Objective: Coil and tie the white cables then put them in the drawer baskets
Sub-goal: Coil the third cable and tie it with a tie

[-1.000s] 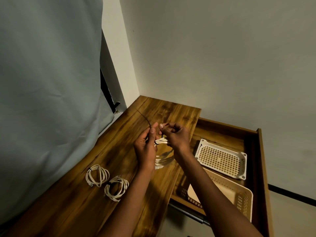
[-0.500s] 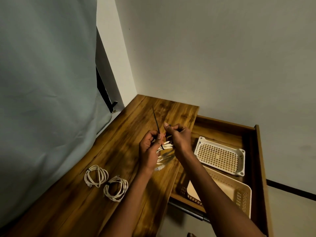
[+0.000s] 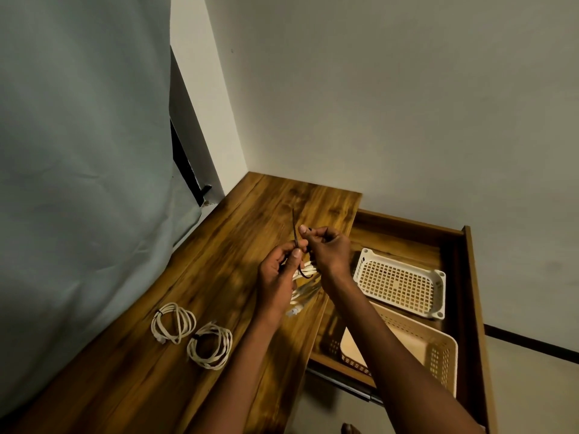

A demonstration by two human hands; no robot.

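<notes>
Head view: left hand (image 3: 277, 277) grips white cable bundle (image 3: 305, 283) above desk (image 3: 219, 245); right hand (image 3: 329, 250) pinches black tie (image 3: 295, 233) looped around bundle. Two tied coils (image 3: 174, 322) (image 3: 210, 346) on desk. Two baskets (image 3: 404, 285) (image 3: 438, 355) in open drawer (image 3: 470, 277).
</notes>
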